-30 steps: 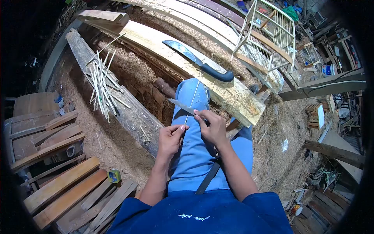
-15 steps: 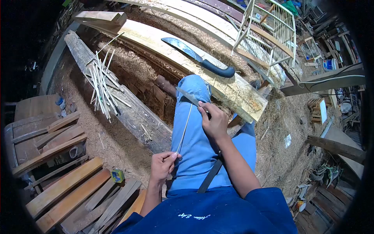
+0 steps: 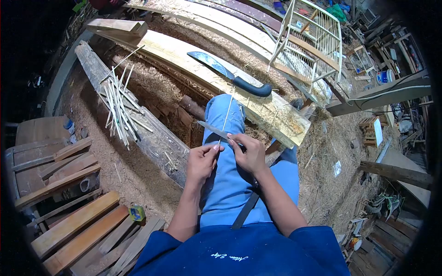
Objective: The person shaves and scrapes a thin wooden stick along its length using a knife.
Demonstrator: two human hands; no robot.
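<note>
Small knife (image 3: 213,129) across thin stick (image 3: 228,114)

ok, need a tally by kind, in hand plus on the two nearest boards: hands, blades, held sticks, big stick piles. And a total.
Hands: 2 (left hand, right hand)
Blades: 2 (held blade, black-handled knife)
Held sticks: 1 (thin stick)
Big stick piles: 1 (stick pile, counted as one; its sticks overlap too much)
Total: 6

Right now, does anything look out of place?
Nothing odd about the small blade in the right hand. But the large knife lies bare on the pale plank just beyond the knee, perhaps easy to knock; the sticks on the weathered beam lie in a messy heap, some overhanging its edge.
</note>
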